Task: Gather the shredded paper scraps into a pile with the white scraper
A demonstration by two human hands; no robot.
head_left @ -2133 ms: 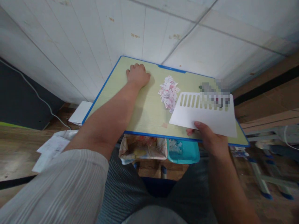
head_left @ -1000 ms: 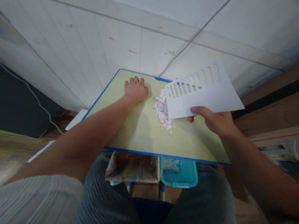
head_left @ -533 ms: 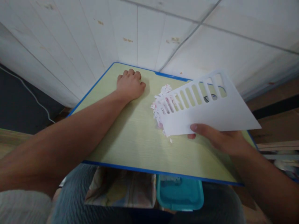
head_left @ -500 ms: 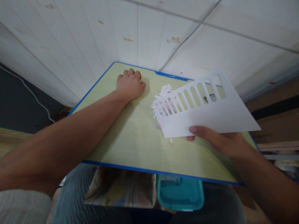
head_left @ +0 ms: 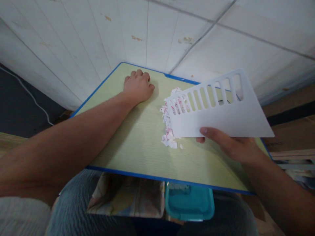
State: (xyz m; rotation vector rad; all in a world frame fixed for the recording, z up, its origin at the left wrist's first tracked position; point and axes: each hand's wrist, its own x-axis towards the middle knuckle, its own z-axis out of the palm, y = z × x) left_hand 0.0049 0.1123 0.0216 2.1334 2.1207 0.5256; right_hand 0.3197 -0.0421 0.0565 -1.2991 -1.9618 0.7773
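My right hand [head_left: 221,141] grips the lower edge of a white slotted sheet [head_left: 221,121], thumb on top and fingertips underneath. A row of long rounded slots, growing larger to the right, runs along the sheet's upper part. The sheet's left end stands tilted over a pile of torn paper scraps [head_left: 169,139], white with pink marks, and part of the pile shows through the slots. Loosely curled into a fist, my left hand [head_left: 138,86] rests palm down on the table [head_left: 137,141], to the left of the scraps. No object shows in it.
A pale green board with a blue rim forms the tabletop, against a white plank wall [head_left: 159,36]. A grey cable [head_left: 201,37] runs down that wall. Below the front edge are a patterned cloth bag [head_left: 128,196] and a turquoise plastic box [head_left: 189,203]. Something small and dark [head_left: 222,102] lies behind the slots.
The slotted sheet has swung up slightly and right in my right hand, so more scraps show at its lower left. My left hand stays in place.
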